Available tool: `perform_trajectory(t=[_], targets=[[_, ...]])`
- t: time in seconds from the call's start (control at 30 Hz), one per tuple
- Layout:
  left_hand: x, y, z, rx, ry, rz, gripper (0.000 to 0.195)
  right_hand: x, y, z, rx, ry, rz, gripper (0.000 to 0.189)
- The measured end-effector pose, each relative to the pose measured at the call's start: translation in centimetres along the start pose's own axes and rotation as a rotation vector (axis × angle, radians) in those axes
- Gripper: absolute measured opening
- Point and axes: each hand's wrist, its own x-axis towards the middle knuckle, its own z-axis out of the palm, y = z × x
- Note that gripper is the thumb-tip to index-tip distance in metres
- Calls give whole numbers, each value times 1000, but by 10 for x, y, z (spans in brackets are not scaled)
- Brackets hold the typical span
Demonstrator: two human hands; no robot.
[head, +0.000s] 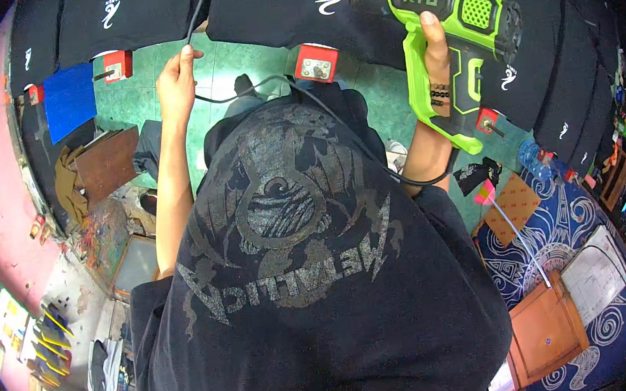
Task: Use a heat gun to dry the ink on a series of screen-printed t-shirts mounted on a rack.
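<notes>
My right hand [436, 48] grips a lime-green and black RYU corded power tool [461, 54], a heat gun by its look, around its handle; its dark nozzle points left over black garments [281, 4] with white printed logos. The black power cord [333, 116] runs from the tool's base across the front of my shirt towards the left. A stretch of dark cord [198, 13] rises from the fingertips of my left hand [178, 83], pinched between thumb and fingers. Both hands are raised in front of my torso.
Red blocks with metal plates [317, 63] stick out below the garments' edge. A blue panel [71, 100] and a brown board [109, 162] stand at the left. At the lower right lie a patterned blue mat [556, 221], an orange-brown box [550, 331] and a sheet of paper [596, 274].
</notes>
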Motion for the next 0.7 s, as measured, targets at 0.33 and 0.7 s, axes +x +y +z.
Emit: perform_trajectory(t=[0.33, 0.7], targets=[[-18, -2, -10, 4, -17, -73, 51, 35, 18, -8, -44, -86, 3, 42], [-23, 9, -16, -35, 1, -76, 49, 36, 16, 1, -85, -186, -47, 43]])
